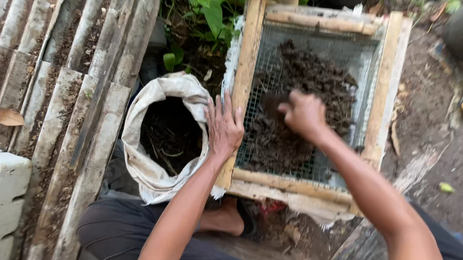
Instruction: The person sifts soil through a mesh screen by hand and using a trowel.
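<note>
Ground: bare garden dirt [452,160].
Left hand [223,126]: flat, fingers spread on sieve frame [246,64].
Right hand [302,115]: clenched on dark tool [273,101] in soil [308,81].
Sack [155,134]: open, left.

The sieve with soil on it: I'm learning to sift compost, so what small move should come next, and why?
Probably drag the right hand back across the mesh toward the body. A dark heap of soil lies on the wire mesh of the wooden sieve, and the left hand already steadies the frame beside the open sack.
</note>
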